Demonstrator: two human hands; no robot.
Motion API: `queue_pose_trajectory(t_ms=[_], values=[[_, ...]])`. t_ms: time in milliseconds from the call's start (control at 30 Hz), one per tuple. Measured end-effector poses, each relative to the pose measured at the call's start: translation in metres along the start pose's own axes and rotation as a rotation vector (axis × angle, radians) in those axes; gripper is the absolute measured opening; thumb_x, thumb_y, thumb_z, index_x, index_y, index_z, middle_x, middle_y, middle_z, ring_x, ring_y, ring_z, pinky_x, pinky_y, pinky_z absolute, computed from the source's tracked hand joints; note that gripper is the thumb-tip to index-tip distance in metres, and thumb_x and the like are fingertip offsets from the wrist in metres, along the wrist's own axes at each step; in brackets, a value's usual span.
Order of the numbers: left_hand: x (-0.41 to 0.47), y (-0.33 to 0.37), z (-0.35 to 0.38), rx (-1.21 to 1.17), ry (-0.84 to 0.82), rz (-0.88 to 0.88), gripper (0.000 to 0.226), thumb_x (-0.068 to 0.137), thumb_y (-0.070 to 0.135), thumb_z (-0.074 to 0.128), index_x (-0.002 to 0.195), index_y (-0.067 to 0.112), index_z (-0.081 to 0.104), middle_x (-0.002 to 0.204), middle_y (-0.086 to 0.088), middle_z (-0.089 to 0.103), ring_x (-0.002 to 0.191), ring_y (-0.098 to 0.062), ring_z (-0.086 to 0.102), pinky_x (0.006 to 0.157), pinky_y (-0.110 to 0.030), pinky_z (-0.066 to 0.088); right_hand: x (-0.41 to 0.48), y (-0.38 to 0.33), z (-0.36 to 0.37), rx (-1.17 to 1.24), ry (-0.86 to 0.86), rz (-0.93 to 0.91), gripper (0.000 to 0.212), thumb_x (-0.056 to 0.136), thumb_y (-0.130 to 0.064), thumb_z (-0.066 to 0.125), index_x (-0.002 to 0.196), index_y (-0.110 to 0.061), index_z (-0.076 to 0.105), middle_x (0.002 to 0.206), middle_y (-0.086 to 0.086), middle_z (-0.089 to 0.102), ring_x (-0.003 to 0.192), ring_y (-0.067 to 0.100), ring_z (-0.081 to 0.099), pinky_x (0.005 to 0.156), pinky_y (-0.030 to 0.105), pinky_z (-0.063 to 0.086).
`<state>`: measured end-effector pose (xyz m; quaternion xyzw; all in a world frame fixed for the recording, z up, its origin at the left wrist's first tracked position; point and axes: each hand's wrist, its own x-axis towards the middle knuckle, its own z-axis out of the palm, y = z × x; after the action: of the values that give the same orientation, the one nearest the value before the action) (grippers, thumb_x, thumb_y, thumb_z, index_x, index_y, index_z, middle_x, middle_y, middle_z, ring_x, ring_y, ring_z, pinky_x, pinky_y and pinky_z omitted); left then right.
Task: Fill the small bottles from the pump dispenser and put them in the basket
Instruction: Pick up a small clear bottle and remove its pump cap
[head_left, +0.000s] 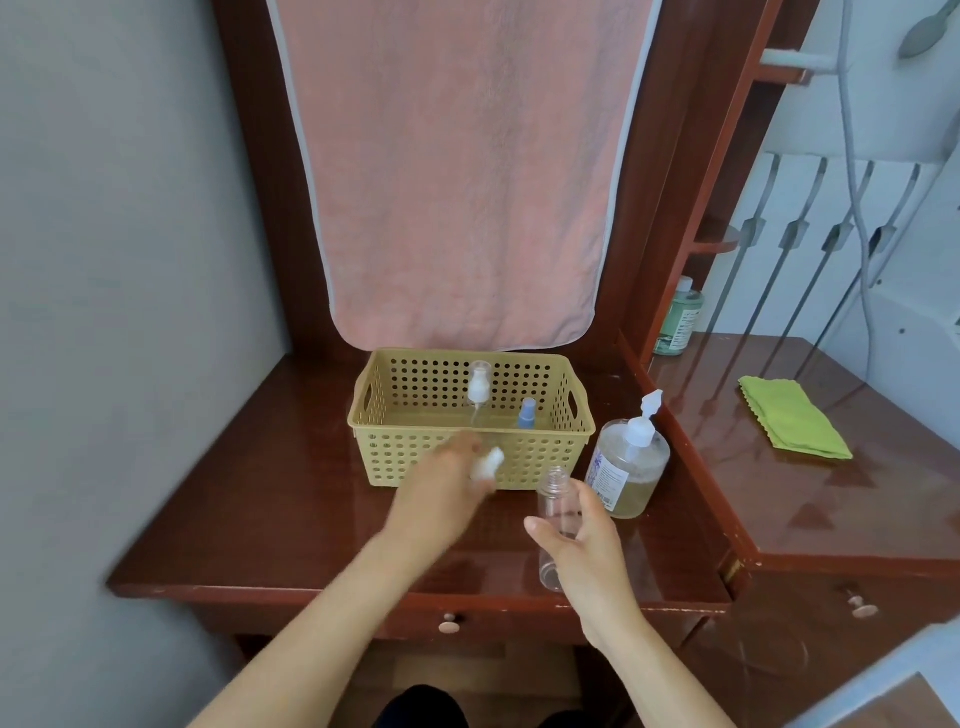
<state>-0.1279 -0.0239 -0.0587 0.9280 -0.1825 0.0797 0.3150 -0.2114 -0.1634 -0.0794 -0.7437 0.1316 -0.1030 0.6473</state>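
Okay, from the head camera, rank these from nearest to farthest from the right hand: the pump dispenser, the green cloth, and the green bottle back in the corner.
Measured from the right hand, which holds the open clear bottle:
1. Pump dispenser: just beyond the hand, slightly to its right, beside the basket.
2. Green cloth: folded on the raised surface farther right.
3. Green bottle: at the back, by the wooden post.

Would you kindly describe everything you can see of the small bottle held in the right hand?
The small bottle is clear, apparently plastic, with a cylindrical body and a narrower threaded neck. Its cap is off, the mouth is open, and it looks empty. It is held roughly upright, leaning slightly, above the front of the dark wooden tabletop, just in front of the pump dispenser and to the right of the basket. Only the right hand touches it, its grip wrapped around the lower body.
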Motion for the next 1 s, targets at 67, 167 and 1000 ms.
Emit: queue_pose_trajectory(t_ms=[67,167,1000], values=[[-0.006,-0.008,0.028,0.274,-0.092,0.030,0.038,0.089,0.027,0.062,0.120,0.011,0.047,0.112,-0.008,0.063,0.103,-0.028,0.061,0.080,-0.036,0.046,-0.001,-0.002,0.001,0.018,-0.016,-0.004,0.044,0.087,-0.007,0.064,0.121,-0.031,0.050,0.099,0.002,0.062,0.070,0.003,0.055,0.060,0.028,0.053],[-0.008,-0.018,0.051,0.497,-0.161,0.057,0.035,0.091,0.023,0.059,0.119,0.009,0.044,0.114,-0.009,0.062,0.106,-0.027,0.061,0.077,-0.035,0.048,0.000,-0.002,0.003,0.012,-0.020,-0.023,0.044,0.087,-0.007,0.064,0.120,-0.031,0.050,0.097,-0.006,0.060,0.078,0.000,0.059,0.059,0.016,0.052],[0.001,-0.048,0.067,0.445,0.095,0.209,0.052,0.039,0.016,0.094,0.085,0.012,0.069,0.084,-0.005,0.067,0.071,-0.021,0.063,0.061,-0.027,0.055,0.014,0.007,0.009,0.018,-0.027,-0.012,0.045,0.083,-0.006,0.068,0.118,-0.030,0.055,0.106,-0.009,0.064,0.095,0.000,0.058,0.073,0.016,0.046]])
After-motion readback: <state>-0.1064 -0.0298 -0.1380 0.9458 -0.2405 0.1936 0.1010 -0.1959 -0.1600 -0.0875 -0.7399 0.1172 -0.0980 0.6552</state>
